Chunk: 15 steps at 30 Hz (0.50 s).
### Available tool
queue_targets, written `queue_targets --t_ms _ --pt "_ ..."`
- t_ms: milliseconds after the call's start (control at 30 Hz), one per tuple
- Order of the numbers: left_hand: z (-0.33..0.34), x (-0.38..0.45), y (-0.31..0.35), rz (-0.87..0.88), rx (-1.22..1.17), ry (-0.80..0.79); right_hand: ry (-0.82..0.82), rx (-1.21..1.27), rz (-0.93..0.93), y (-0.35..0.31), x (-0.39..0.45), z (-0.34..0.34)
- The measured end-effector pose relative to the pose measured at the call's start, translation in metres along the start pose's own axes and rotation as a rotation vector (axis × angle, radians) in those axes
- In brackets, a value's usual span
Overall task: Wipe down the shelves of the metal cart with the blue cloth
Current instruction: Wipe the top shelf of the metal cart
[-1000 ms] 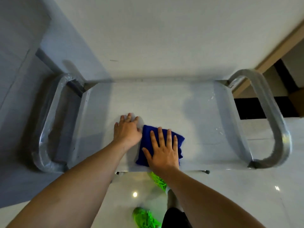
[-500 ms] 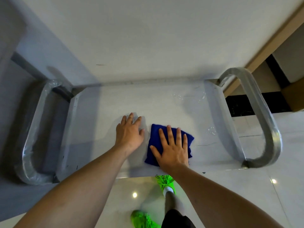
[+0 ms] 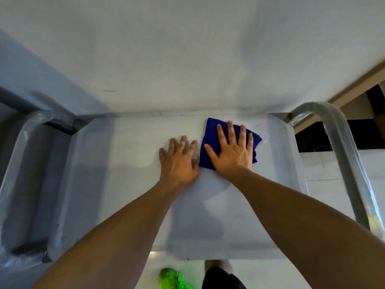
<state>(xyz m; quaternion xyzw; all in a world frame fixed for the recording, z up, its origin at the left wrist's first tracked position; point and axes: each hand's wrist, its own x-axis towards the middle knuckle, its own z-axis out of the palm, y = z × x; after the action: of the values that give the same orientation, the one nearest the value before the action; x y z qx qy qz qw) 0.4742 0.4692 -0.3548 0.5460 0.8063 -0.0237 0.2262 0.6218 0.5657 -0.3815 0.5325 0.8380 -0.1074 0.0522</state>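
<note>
Right hand [image 3: 231, 151] over half-hidden blue cloth [image 3: 212, 134]

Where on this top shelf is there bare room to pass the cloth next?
Bare: the shelf's left half, between left hand and left handle. Crowded: the far right, where right hand presses the blue cloth.

white wall [image 3: 187, 49], glossy tiled floor [image 3: 333, 167], green shoe [image 3: 173, 278]

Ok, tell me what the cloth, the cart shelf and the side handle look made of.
Blue cloth: soft fabric, probably microfibre; matte, fuzzy surface.
Shelf: likely sheet metal with a dull satin finish; smooth, with faint reflections.
Right handle: metal tube, seemingly wrapped in clear plastic film; glossy wrinkles.
</note>
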Motion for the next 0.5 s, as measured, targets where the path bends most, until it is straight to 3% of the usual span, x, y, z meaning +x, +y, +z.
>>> queue_targets --t_ms 233,500 --pt "0.014 0.0 -0.009 -0.017 -0.05 0.029 0.027 -0.025 -0.03 0.007 0.022 -0.002" --pt "-0.001 0.005 -0.006 -0.043 0.004 -0.081 -0.021 -0.011 -0.009 -0.001 -0.017 0.0"
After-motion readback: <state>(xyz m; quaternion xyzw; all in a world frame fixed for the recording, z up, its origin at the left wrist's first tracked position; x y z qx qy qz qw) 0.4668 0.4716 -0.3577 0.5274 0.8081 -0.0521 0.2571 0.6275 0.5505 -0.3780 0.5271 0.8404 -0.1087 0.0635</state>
